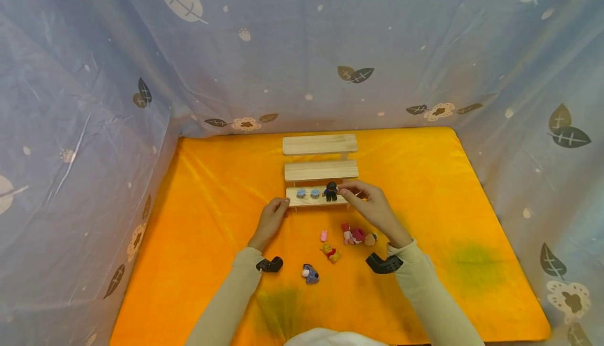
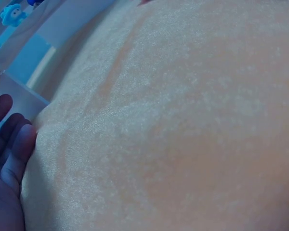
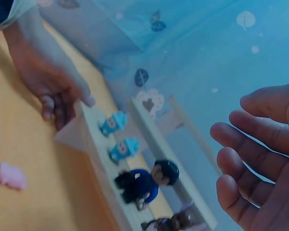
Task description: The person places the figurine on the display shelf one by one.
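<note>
Toy man in black and blue (image 1: 331, 193) on the lowest tier of the wooden shelf (image 1: 321, 171), just right of one blue toy (image 1: 315, 194) and near its twin (image 1: 301, 194). Right hand (image 1: 371, 204) beside it, fingers loosely bent and apart, grasping nothing; contact with the toy hard to tell. Left hand (image 1: 271, 220) at the tier's left end, fingers relaxed, touching the wood without any evident grip. Best, probably, to brace that end lightly and draw the right fingers away sideways, sparing the brown toy (image 3: 180, 221) beyond a knock. Only holder in view: the shelf, with all four along the lowest tier; on the orange cloth (image 1: 222, 204) in front, a pink toy (image 1: 323, 236), bear (image 1: 331, 253) and donkey (image 1: 310, 273).
</note>
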